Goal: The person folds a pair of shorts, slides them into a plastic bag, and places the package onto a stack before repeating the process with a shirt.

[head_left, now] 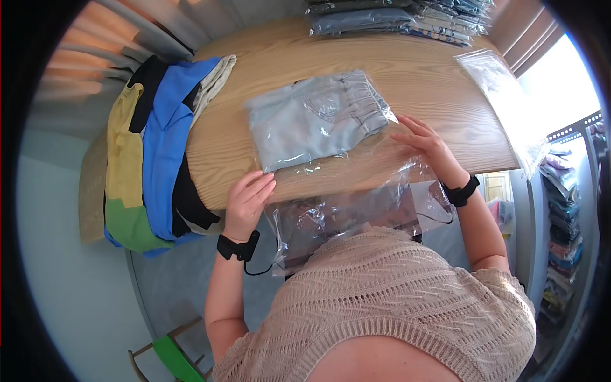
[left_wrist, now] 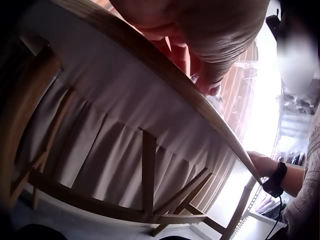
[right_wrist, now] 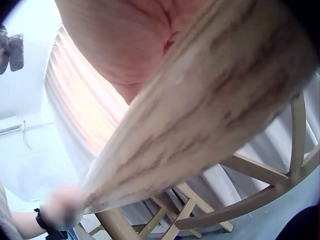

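A folded pair of light-blue denim pants [head_left: 312, 118] with a gathered elastic waistband lies inside a clear plastic bag [head_left: 344, 207] on the table. The bag's loose end drapes over the near table edge, towards the person's lap. My left hand [head_left: 247, 202] rests at the bag's near left side by the table edge, fingers fairly straight and together. On the other side, my right hand [head_left: 428, 151] lies on the clear film beside the waistband with its fingers spread. Both wrist views look mostly from below the table edge, and the pants are hidden there.
Blue, yellow, green and black garments [head_left: 162, 159] drape over the table's left end. Bagged clothes [head_left: 363, 22] are stacked at the back. Clear empty bags [head_left: 493, 95] lie at the right edge. A shelf of folded clothes [head_left: 563, 223] stands at right, a chair [head_left: 172, 353] at lower left.
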A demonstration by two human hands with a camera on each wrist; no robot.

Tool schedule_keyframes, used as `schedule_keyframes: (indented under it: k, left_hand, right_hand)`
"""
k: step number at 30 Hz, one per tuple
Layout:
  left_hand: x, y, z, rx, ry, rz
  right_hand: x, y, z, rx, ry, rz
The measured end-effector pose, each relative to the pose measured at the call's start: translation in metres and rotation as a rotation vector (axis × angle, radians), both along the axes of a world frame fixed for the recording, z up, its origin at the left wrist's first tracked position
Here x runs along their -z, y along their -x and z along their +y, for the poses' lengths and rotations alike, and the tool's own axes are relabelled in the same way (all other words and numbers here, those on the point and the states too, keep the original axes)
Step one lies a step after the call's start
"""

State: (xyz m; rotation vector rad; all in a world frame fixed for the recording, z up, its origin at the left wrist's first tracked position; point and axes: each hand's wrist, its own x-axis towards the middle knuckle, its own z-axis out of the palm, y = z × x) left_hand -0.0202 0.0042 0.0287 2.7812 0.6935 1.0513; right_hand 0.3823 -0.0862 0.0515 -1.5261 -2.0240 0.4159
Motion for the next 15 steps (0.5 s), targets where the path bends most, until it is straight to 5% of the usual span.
schedule_keyframes:
  k: [2,4,11,15]
  left_hand:
    - [0.0,0.003,0.001,0.035,0.005,-0.001]
    - [0.002,0.008,0.002,0.027,0.261,-0.074]
    - [-0.018,-0.005,-0.005,0.05,0.231,-0.083]
    - [-0.014,0.003,-0.011,-0.005,0.473,-0.173]
  right_hand:
    - [0.006,-0.005,0.0,0.032,0.099,0.107]
    - [0.009,-0.007,0.002,0.029,0.097,0.095]
    - [0.001,0.003,-0.004,-0.015,-0.078,0.121]
    - [-0.01,0.005,-0.008,0.073,0.03,0.209]
